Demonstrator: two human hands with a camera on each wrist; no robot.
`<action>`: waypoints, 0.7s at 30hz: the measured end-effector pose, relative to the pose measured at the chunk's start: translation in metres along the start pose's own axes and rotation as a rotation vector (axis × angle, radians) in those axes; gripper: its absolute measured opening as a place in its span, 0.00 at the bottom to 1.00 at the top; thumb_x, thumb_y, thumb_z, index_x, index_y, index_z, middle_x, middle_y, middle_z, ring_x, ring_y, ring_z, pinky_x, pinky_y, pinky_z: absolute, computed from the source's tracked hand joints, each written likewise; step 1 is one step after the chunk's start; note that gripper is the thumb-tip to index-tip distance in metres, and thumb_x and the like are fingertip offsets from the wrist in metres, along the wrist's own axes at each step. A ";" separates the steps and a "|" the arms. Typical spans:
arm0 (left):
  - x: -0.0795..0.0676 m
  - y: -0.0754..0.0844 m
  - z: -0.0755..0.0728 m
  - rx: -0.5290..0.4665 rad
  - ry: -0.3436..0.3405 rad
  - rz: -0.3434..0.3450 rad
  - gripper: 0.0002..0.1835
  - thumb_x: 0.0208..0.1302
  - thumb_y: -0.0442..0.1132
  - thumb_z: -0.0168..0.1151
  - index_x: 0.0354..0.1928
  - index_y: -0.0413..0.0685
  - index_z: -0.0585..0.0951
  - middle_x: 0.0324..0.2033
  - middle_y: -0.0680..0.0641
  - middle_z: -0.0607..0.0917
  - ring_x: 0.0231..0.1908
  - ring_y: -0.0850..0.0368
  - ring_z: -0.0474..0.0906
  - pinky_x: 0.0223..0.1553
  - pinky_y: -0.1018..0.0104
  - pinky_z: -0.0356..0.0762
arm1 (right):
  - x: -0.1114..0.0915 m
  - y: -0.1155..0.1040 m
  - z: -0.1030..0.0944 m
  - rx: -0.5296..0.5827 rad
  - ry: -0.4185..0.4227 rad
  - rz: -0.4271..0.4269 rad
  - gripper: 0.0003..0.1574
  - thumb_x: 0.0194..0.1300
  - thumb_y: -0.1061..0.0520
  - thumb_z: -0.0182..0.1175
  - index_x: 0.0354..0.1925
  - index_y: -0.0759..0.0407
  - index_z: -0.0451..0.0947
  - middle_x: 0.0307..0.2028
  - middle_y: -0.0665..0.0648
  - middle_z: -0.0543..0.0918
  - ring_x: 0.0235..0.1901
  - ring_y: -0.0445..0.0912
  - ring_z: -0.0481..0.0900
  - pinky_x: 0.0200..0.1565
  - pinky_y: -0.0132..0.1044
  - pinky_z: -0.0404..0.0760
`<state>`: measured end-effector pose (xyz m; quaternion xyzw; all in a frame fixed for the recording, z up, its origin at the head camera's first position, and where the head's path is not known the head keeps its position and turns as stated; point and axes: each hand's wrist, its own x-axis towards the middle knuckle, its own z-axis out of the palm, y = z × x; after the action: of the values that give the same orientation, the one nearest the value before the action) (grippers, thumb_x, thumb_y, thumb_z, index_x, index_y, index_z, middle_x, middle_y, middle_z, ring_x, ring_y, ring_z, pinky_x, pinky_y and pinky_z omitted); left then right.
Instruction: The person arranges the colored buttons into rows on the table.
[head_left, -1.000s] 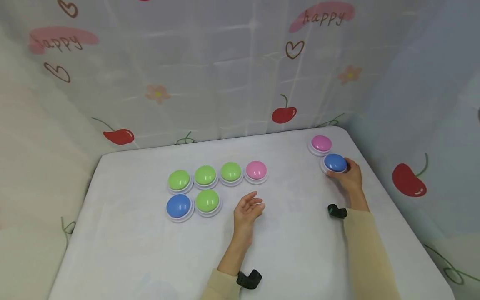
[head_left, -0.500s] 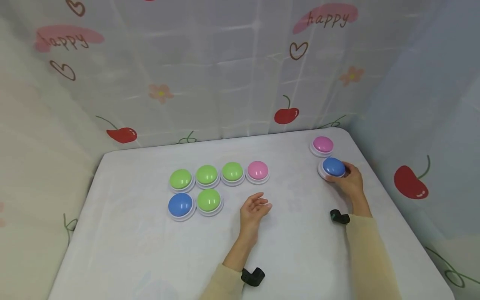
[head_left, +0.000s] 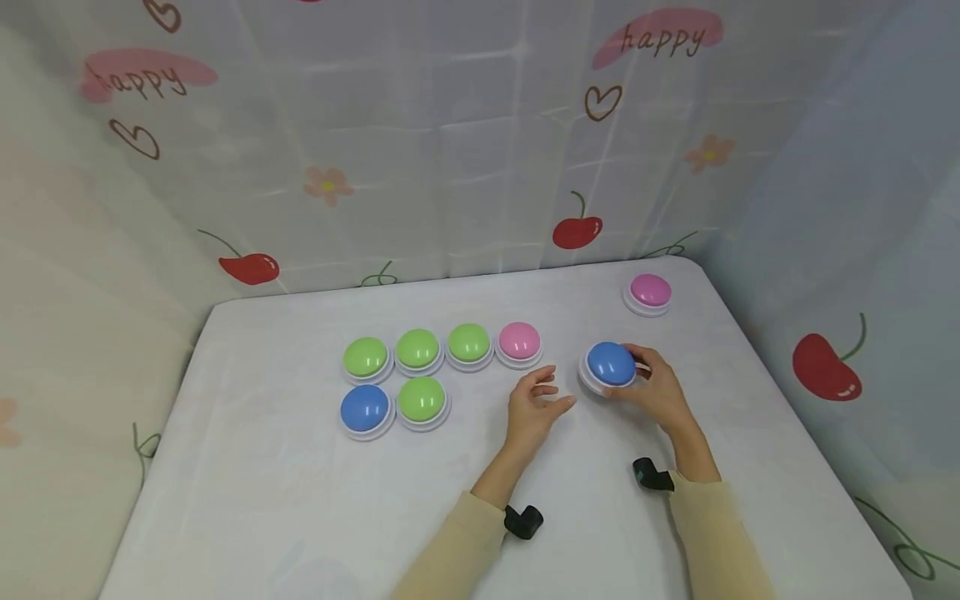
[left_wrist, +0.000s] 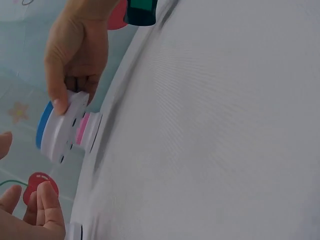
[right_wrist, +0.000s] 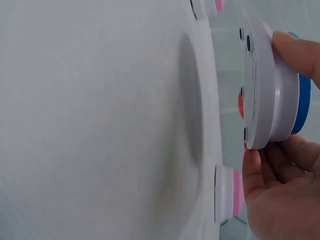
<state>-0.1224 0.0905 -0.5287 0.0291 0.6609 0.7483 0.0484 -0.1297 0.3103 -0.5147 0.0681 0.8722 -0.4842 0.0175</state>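
Note:
My right hand (head_left: 658,393) grips a blue push button (head_left: 611,364) by its white round base, thumb on one side and fingers on the other. In the right wrist view the blue button (right_wrist: 277,90) is raised off the table, its underside with small dark feet showing. My left hand (head_left: 534,410) is held with fingers loosely bent and nothing in them, just left of that button. In the left wrist view, the left hand (left_wrist: 35,215) shows at the lower left corner, apart from the held button (left_wrist: 59,127).
Left of the hands, green buttons (head_left: 421,399) and a pink button (head_left: 519,341) form a back row and part of a front row, with another blue button (head_left: 365,408) at the front left. A second pink button (head_left: 649,290) stands near the far right corner of the white table (head_left: 300,517).
My right hand has lifted the blue button from beside the far right pink button and carried it left and nearer. The left hand has shifted right towards it.

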 end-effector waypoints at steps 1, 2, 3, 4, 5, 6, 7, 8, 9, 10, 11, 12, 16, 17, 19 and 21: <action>0.000 0.000 0.000 0.028 0.001 0.010 0.30 0.50 0.28 0.73 0.58 0.35 0.77 0.52 0.34 0.77 0.48 0.41 0.78 0.42 0.72 0.79 | -0.003 -0.003 0.005 0.005 -0.018 -0.027 0.57 0.49 0.54 0.77 0.71 0.63 0.58 0.67 0.70 0.64 0.65 0.66 0.63 0.65 0.63 0.64; 0.000 -0.001 -0.001 0.055 0.005 0.026 0.30 0.50 0.28 0.73 0.58 0.36 0.77 0.52 0.35 0.77 0.49 0.40 0.78 0.44 0.69 0.81 | -0.005 -0.007 0.010 0.006 -0.035 -0.060 0.56 0.48 0.55 0.77 0.70 0.63 0.60 0.67 0.69 0.65 0.65 0.66 0.63 0.66 0.63 0.64; -0.001 -0.001 -0.002 0.081 0.009 0.040 0.30 0.49 0.29 0.73 0.57 0.37 0.77 0.52 0.36 0.78 0.49 0.41 0.78 0.45 0.66 0.82 | -0.007 -0.009 0.015 0.009 -0.049 -0.089 0.55 0.48 0.55 0.77 0.69 0.63 0.61 0.66 0.69 0.66 0.65 0.65 0.64 0.66 0.63 0.64; -0.002 -0.002 -0.003 0.108 0.013 0.052 0.30 0.49 0.29 0.74 0.57 0.38 0.78 0.52 0.38 0.78 0.49 0.41 0.78 0.46 0.63 0.82 | -0.008 -0.012 0.020 0.012 -0.062 -0.120 0.55 0.47 0.56 0.77 0.69 0.63 0.61 0.66 0.69 0.67 0.65 0.65 0.64 0.66 0.63 0.64; -0.003 -0.003 -0.005 0.135 0.015 0.063 0.30 0.49 0.30 0.75 0.57 0.40 0.78 0.52 0.39 0.78 0.50 0.42 0.78 0.47 0.60 0.83 | -0.009 -0.015 0.024 0.018 -0.076 -0.148 0.54 0.47 0.56 0.77 0.68 0.63 0.62 0.65 0.68 0.68 0.64 0.64 0.64 0.66 0.63 0.64; -0.004 -0.004 -0.007 0.157 0.018 0.078 0.30 0.49 0.31 0.75 0.57 0.40 0.78 0.52 0.40 0.78 0.50 0.43 0.78 0.48 0.58 0.83 | -0.010 -0.018 0.028 0.027 -0.088 -0.173 0.54 0.46 0.57 0.78 0.67 0.64 0.63 0.65 0.68 0.68 0.64 0.63 0.65 0.66 0.63 0.64; -0.005 -0.005 -0.010 0.180 0.022 0.091 0.30 0.50 0.32 0.75 0.57 0.41 0.79 0.52 0.41 0.78 0.50 0.45 0.78 0.49 0.57 0.83 | -0.010 -0.019 0.031 0.035 -0.099 -0.192 0.53 0.46 0.57 0.78 0.67 0.63 0.63 0.64 0.67 0.69 0.64 0.63 0.65 0.66 0.62 0.64; -0.006 -0.007 -0.012 0.198 0.029 0.106 0.30 0.50 0.33 0.75 0.57 0.42 0.79 0.52 0.42 0.78 0.50 0.46 0.78 0.49 0.57 0.83 | -0.010 -0.021 0.035 0.042 -0.111 -0.211 0.53 0.45 0.58 0.78 0.66 0.64 0.64 0.64 0.67 0.70 0.64 0.62 0.66 0.66 0.62 0.64; -0.007 -0.008 -0.015 0.212 0.037 0.123 0.30 0.49 0.33 0.75 0.57 0.42 0.79 0.52 0.42 0.78 0.49 0.46 0.78 0.48 0.58 0.83 | -0.010 -0.023 0.038 0.052 -0.124 -0.222 0.53 0.45 0.58 0.78 0.66 0.64 0.64 0.64 0.66 0.70 0.63 0.62 0.67 0.66 0.61 0.65; -0.008 -0.009 -0.018 0.224 0.046 0.139 0.30 0.49 0.33 0.76 0.57 0.42 0.79 0.51 0.42 0.78 0.49 0.47 0.78 0.48 0.58 0.83 | -0.009 -0.025 0.042 0.054 -0.135 -0.230 0.52 0.45 0.58 0.78 0.66 0.63 0.65 0.63 0.66 0.70 0.63 0.61 0.67 0.66 0.61 0.65; -0.009 -0.010 -0.022 0.233 0.059 0.154 0.29 0.49 0.32 0.76 0.57 0.42 0.80 0.51 0.42 0.78 0.48 0.47 0.79 0.47 0.58 0.83 | -0.009 -0.027 0.045 0.060 -0.150 -0.235 0.52 0.44 0.58 0.79 0.66 0.63 0.65 0.63 0.65 0.71 0.63 0.61 0.68 0.66 0.60 0.65; -0.010 -0.011 -0.025 0.241 0.074 0.173 0.29 0.49 0.32 0.76 0.57 0.41 0.80 0.50 0.42 0.78 0.47 0.47 0.79 0.46 0.58 0.83 | -0.008 -0.029 0.048 0.065 -0.163 -0.242 0.52 0.44 0.58 0.79 0.65 0.63 0.66 0.63 0.65 0.71 0.63 0.60 0.68 0.66 0.60 0.65; -0.015 -0.010 -0.042 0.295 0.139 0.216 0.28 0.47 0.31 0.76 0.55 0.40 0.81 0.48 0.42 0.79 0.45 0.47 0.79 0.42 0.59 0.84 | -0.004 -0.039 0.063 0.069 -0.203 -0.273 0.53 0.42 0.57 0.80 0.64 0.63 0.67 0.62 0.64 0.73 0.62 0.59 0.70 0.65 0.58 0.67; -0.017 -0.009 -0.046 0.309 0.155 0.223 0.28 0.47 0.31 0.77 0.54 0.39 0.81 0.47 0.42 0.80 0.44 0.47 0.79 0.41 0.59 0.84 | -0.003 -0.041 0.068 0.071 -0.211 -0.287 0.53 0.41 0.58 0.80 0.64 0.63 0.68 0.62 0.64 0.73 0.62 0.59 0.70 0.65 0.58 0.68; -0.020 -0.006 -0.054 0.348 0.182 0.233 0.28 0.47 0.32 0.77 0.54 0.37 0.81 0.46 0.42 0.80 0.43 0.48 0.79 0.39 0.60 0.84 | -0.001 -0.046 0.077 0.064 -0.222 -0.311 0.52 0.41 0.58 0.81 0.63 0.64 0.68 0.61 0.64 0.74 0.61 0.59 0.71 0.64 0.57 0.70; -0.023 -0.004 -0.062 0.393 0.213 0.247 0.28 0.46 0.32 0.77 0.53 0.35 0.81 0.45 0.42 0.80 0.41 0.48 0.79 0.38 0.61 0.83 | 0.001 -0.051 0.086 0.056 -0.234 -0.330 0.52 0.40 0.58 0.81 0.63 0.64 0.69 0.60 0.64 0.74 0.60 0.59 0.72 0.63 0.56 0.71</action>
<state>-0.1062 0.0272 -0.5403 0.0395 0.7864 0.6048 -0.1196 -0.1406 0.2108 -0.5177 -0.1322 0.8497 -0.5091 0.0372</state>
